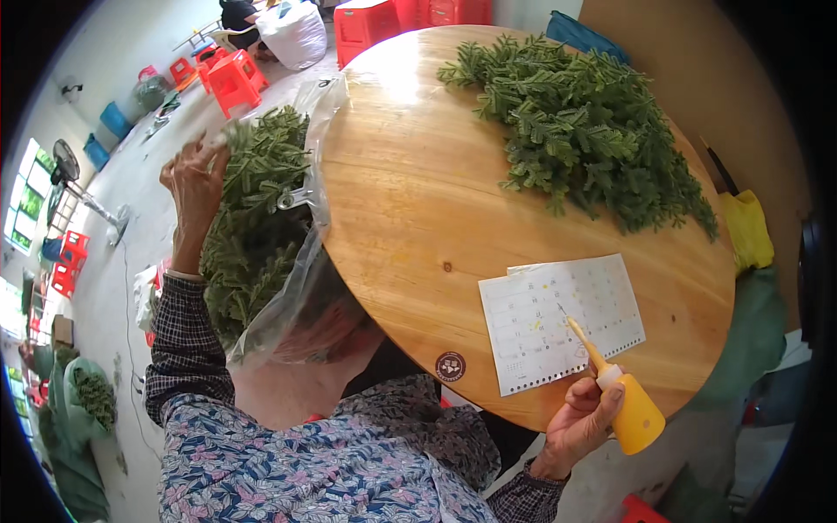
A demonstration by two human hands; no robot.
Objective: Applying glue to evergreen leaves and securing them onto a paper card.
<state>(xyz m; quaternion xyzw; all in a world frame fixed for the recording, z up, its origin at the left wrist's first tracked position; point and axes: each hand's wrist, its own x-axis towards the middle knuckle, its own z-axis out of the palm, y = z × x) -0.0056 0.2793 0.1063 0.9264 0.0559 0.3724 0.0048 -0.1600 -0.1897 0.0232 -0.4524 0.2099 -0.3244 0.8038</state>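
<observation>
My right hand grips a yellow squeeze bottle with a long narrow nozzle. The nozzle points up and left over a white calendar sheet with a row of punched holes, lying near the table's front edge. On the left, my left hand is raised at the outer edge of a clear plastic bag filled with green artificial fir sprigs. Its fingers are bent and somewhat apart, slightly blurred, against the top of the sprigs. A clip holds the bag to the table rim.
The round wooden table carries a large heap of fir sprigs at the far right. Red stools, a stuffed white sack and a seated person are in the background. A standing fan is at the left; yellow cloth hangs right.
</observation>
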